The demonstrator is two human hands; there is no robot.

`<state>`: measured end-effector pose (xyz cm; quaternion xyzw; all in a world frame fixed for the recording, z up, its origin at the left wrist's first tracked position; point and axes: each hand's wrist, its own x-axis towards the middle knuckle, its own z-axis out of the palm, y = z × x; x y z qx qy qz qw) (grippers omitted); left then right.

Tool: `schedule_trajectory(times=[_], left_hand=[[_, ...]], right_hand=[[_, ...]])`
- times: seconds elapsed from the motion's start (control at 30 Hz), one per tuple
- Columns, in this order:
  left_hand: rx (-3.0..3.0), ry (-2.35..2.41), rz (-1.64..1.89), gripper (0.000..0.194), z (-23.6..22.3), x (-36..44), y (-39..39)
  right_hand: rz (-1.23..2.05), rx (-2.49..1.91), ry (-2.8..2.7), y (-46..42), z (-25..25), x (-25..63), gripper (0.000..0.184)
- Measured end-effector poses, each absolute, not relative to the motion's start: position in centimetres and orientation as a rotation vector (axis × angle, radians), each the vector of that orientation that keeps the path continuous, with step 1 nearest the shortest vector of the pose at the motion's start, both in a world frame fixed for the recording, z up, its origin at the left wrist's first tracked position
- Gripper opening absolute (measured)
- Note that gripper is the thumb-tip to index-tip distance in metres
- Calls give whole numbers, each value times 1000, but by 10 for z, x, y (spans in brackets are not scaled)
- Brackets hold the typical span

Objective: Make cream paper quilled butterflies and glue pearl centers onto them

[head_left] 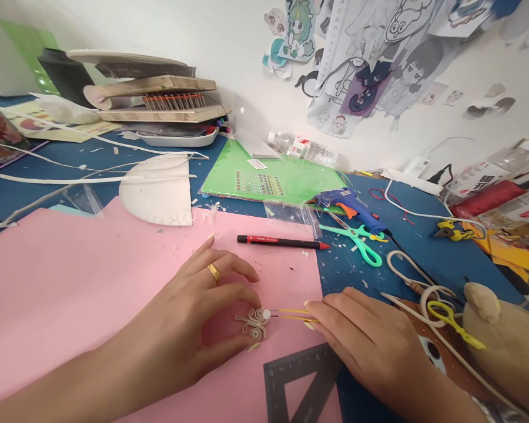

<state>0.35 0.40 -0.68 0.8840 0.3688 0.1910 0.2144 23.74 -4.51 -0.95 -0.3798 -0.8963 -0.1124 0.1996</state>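
My left hand (216, 294), with a gold ring, has its thumb and index finger at opposite edges of a small butterfly-shaped wire ornament (254, 324). The pale wire is coiled into spirals and lies over the pink sheet (92, 282). My right hand (361, 329) is closed on yellow tweezers (291, 314), their two thin arms pointing left. At the tweezers' tips, a small round white piece (267, 314) sits against the ornament's right side. The rear of the tweezers is hidden under my right fingers. A dark triangle ruler (275, 382) lies just below.
Beyond the hands lie a black-and-red pen (282, 241), green scissors (357, 235) and a blue glue gun (350, 205). A green packet (220, 170) and a white half-round piece (158, 191) are farther back. Cords (427, 294) and a plush toy (502, 329) crowd the right.
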Motion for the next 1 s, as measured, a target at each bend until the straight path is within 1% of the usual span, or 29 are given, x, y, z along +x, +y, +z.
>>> schedule_trajectory(times=[0.3, 0.5, 0.73, 1.0], left_hand=[[2425, 999, 554, 5, -8, 2, 4], [2417, 1002, 558, 6, -8, 2, 4], [2409, 1013, 553, 5, -7, 3, 3], [2416, 1014, 553, 4, -8, 3, 2]], right_hand=[[-473, -1004, -2477, -42, -6, 236, 27], [-508, -990, -2505, -42, -3, 235, 34], [-572, -987, -2521, -43, -2, 234, 34], [-723, -928, -2565, -47, -1, 235, 33]])
